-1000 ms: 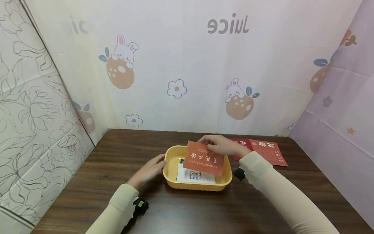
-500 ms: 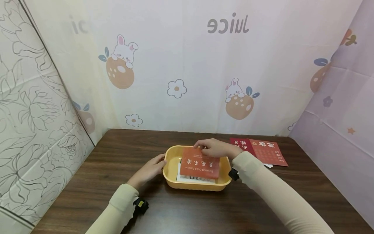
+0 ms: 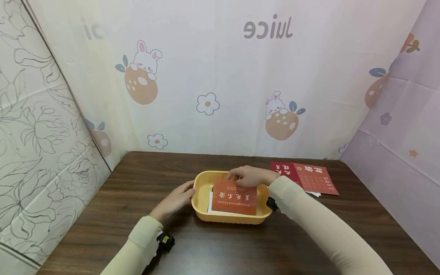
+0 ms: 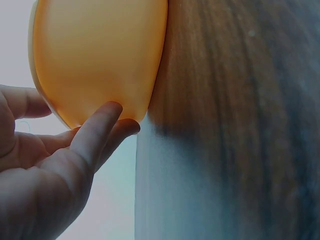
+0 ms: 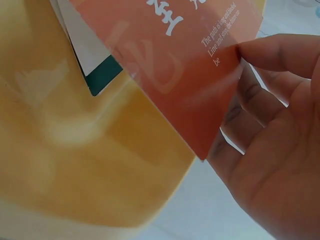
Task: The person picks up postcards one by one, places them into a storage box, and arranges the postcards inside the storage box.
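At the left end of a yellow plastic basin point(image 3: 203, 183), my left hand point(image 3: 177, 198) grips its rim. The left wrist view shows fingers on the outer wall, with one finger crossing behind the rim. My right hand point(image 3: 252, 176) pinches a red greeting card point(image 3: 234, 198) by its far edge, thumb on the printed face. White characters and the words "Blessing&Good fortune" show upside down on the card. The card lies over the basin, covering most of a white card point(image 3: 211, 208) inside. In the right wrist view, the white card point(image 5: 87, 40) has a dark green corner.
Behind my right forearm, a dark red card point(image 3: 284, 172) and an orange-red card point(image 3: 317, 178) lie overlapping on the brown wooden table point(image 3: 154, 168), with a white edge showing under them. A printed curtain point(image 3: 233, 76) hangs along the back of the table.
My right hand has moved left and slightly down with the red card, which now lies lower in the basin and hides the "Good Luck" print. My left hand and the basin have stayed put.
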### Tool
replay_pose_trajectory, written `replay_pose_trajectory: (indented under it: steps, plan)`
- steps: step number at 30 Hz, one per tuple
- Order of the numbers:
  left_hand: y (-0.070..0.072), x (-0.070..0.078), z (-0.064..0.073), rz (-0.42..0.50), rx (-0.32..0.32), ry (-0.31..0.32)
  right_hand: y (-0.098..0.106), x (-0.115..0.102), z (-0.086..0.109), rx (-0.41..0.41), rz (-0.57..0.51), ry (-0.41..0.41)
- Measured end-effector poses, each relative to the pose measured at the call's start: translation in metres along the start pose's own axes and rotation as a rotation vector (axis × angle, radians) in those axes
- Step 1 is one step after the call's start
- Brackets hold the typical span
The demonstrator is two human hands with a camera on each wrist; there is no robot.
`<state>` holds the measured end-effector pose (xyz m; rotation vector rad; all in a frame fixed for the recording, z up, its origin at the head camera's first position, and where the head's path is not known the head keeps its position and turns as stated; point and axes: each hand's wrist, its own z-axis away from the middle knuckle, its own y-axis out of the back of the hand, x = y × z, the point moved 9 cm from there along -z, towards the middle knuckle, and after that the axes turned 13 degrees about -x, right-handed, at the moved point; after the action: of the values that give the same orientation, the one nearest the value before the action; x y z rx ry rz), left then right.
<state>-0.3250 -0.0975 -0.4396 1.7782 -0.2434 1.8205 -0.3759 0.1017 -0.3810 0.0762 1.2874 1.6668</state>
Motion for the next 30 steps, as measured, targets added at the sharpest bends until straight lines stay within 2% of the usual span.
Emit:
replay_pose_trajectory:
  steps: [6, 12, 20, 30]
  plan:
    - [-0.001, -0.002, -0.001, 0.009, -0.017, -0.002, -0.004, 0.006, -0.010, -0.028, -0.002, -0.030]
    - [0.000, -0.001, 0.000, 0.005, -0.006, -0.005, -0.005, 0.008, -0.017, -0.021, 0.045, -0.083]
    - [0.001, -0.002, 0.000, 0.007, -0.004, 0.001, -0.008, 0.008, -0.018, -0.030, 0.013, -0.136]
    - [0.000, -0.001, 0.000, -0.003, -0.015, -0.007, -0.013, 0.005, -0.021, -0.045, 0.084, -0.166]
